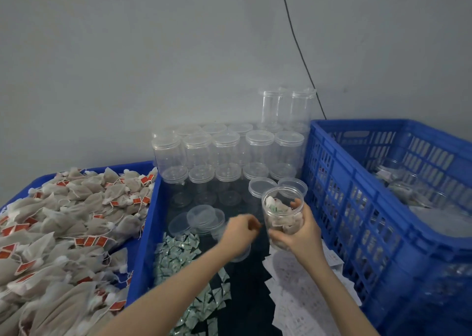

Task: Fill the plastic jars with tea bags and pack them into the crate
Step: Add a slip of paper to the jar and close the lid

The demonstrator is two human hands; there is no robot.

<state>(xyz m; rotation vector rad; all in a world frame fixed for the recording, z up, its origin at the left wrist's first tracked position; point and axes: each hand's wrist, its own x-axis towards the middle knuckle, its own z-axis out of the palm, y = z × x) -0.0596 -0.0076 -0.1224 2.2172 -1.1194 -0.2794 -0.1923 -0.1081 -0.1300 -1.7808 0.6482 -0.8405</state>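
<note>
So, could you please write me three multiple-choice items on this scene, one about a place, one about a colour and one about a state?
1. Where does the pile of tea bags lie?
A. left of the hands
B. inside the slatted crate
C. on the wall

2. What colour is the slatted crate?
A. green
B. blue
C. red

3. How is the jar in the right hand?
A. lidded and empty
B. lying flat
C. open-topped with tea bags inside

Answers: 1 A, the pile fills the left bin; 2 B, its walls are blue; 3 C, no lid is on it and bags show through its wall.
</note>
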